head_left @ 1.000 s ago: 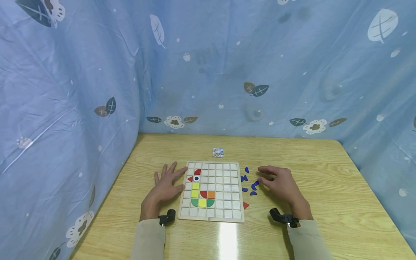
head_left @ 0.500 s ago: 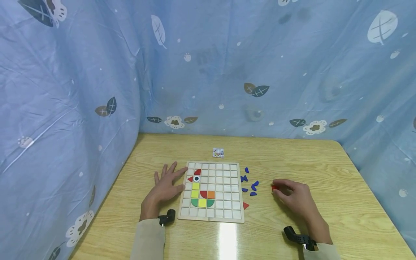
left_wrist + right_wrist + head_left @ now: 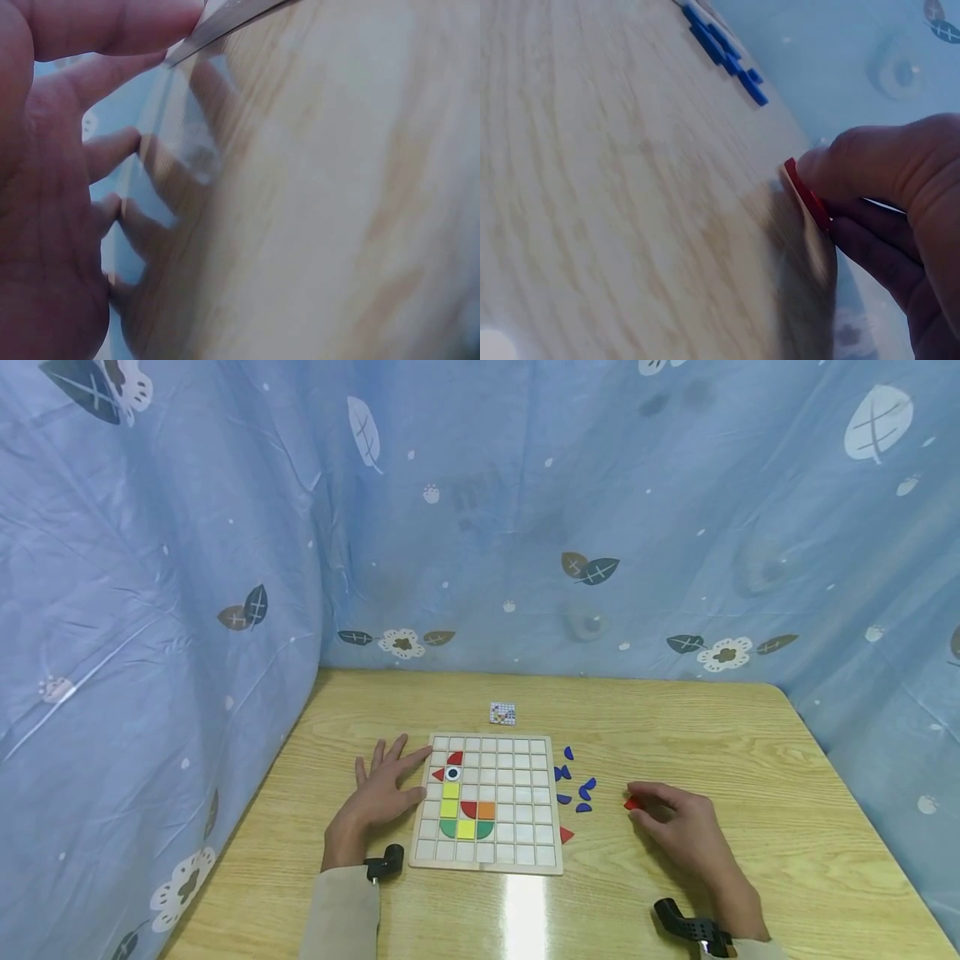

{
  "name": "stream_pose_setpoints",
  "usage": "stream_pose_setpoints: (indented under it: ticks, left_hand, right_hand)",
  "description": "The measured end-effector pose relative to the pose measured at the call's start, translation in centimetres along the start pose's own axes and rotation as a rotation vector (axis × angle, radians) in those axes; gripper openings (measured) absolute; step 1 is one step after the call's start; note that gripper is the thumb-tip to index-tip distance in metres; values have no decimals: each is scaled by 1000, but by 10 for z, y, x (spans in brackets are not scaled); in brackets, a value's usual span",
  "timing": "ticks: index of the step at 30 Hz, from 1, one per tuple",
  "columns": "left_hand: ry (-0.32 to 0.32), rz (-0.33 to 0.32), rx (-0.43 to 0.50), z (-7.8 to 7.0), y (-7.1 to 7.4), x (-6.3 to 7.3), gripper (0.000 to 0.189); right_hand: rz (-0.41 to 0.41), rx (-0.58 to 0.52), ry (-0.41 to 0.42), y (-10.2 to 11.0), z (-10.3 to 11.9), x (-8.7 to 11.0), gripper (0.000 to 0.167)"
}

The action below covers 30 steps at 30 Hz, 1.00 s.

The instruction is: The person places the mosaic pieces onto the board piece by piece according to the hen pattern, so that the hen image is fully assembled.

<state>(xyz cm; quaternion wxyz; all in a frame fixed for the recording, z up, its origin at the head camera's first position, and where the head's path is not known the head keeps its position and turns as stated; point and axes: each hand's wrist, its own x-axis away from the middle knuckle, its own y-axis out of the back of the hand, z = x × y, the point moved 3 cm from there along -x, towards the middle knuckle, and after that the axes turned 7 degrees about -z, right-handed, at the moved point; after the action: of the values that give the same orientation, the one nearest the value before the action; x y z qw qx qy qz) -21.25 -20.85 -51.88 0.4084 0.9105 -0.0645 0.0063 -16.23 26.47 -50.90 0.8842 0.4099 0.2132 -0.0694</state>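
Observation:
My left hand [image 3: 381, 792] lies with spread fingers, index fingertip and thumb at the left edge of the wooden grid board [image 3: 522, 858]. On that board, red, yellow, green and orange tiles and a round eye tile [image 3: 453, 773] form a bird-like figure. To the right of the board, my right hand [image 3: 688, 828] pinches a small flat red tile [image 3: 808, 193] between thumb and fingers, low over the table. Its outline is partly covered by the fingertips. Several blue tiles [image 3: 584, 808] lie between the board and this hand, and a red triangle tile [image 3: 566, 835] is at the board's right edge.
A small printed card [image 3: 502, 713] with a gridded picture lies behind the board. The wooden table [image 3: 720, 727] backs onto a blue patterned curtain [image 3: 480, 527], which also hangs along both sides.
My right hand has moved right and nearer the body, away from the blue tiles; the red tile now shows at its fingertips. The left hand stays put at the board's edge.

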Motion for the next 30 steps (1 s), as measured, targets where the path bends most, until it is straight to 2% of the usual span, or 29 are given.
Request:
stream_pose_setpoints:
  ticks: [7,15,21,30]
  left_hand:
    - [-2,-3,8,-1,1,1,73]
    - [0,4,5,-1,1,1,72]
    - [4,-1,9,-1,1,2,72]
    - [4,-7,6,0,-1,1,72]
  right_hand:
    - [-23,35,52,-7,0,-1,40]
    - [-11,8,11,-8,3,-2,34]
    - [0,-55,51,-10,22,-7,36]
    - [106,-178,97,-36,57,-15,36]
